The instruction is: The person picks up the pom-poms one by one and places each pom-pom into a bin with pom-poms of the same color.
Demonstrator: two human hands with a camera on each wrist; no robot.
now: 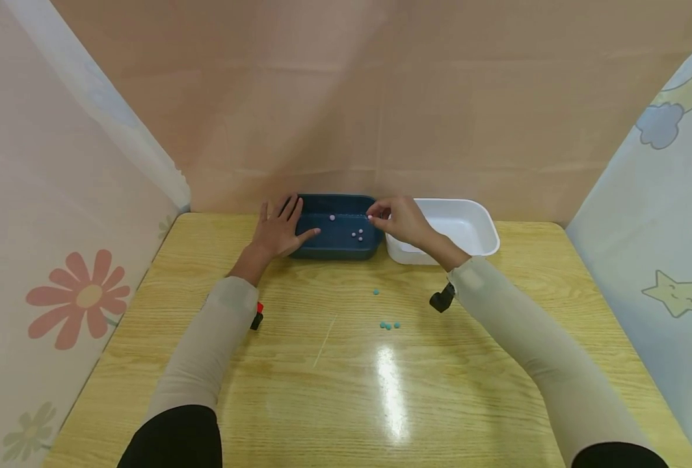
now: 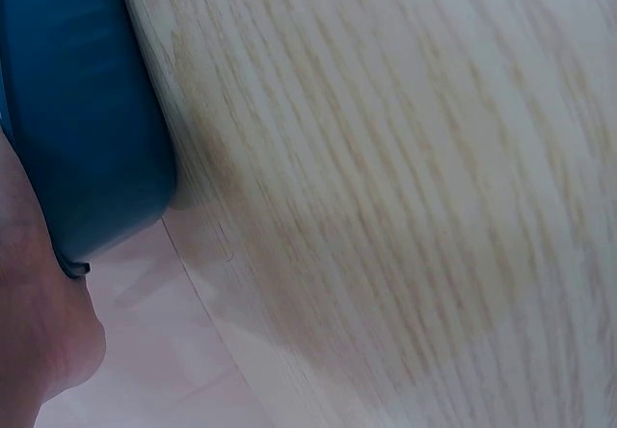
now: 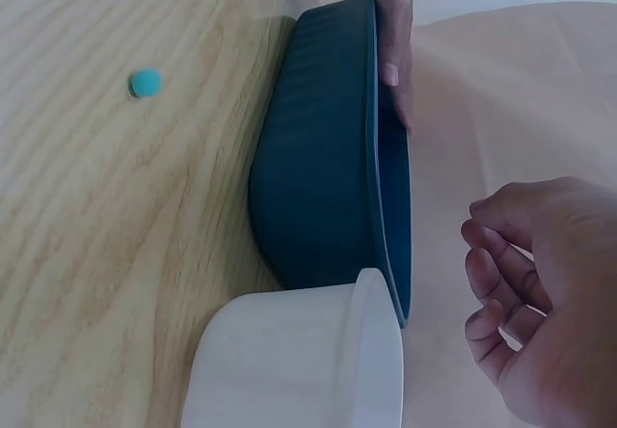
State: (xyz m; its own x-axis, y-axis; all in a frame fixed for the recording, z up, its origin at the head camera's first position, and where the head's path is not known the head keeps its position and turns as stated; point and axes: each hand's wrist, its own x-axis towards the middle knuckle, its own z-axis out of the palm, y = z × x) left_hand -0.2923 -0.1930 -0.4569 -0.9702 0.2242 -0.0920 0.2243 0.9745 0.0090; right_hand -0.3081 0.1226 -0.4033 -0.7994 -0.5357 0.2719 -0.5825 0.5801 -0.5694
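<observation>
Over the left end of a dark blue tray [image 1: 337, 254], the left hand [image 1: 278, 233] rests with its fingers spread and its thumb across the near rim. Above the tray's right end, the right hand [image 1: 404, 222] has curled fingers. Its thumb and forefinger pinch a small pale pink ball [image 1: 370, 217], which is hidden in the right wrist view. Several similar pink balls [image 1: 332, 218] lie on the tray's floor. A white tray [image 1: 486, 252] stands to the right, partly beneath the right hand and forearm. In the left wrist view, only part of the left hand [image 2: 43, 322] shows, beside the blue tray.
Several small turquoise balls [image 1: 388, 326] lie on the wooden table [image 1: 299, 390] in front of the trays, with a single turquoise ball [image 1: 376, 292] nearer to them. A brown-pink sheet [image 1: 322, 97] rises behind the table, and patterned panels [image 1: 88, 162] flank both sides.
</observation>
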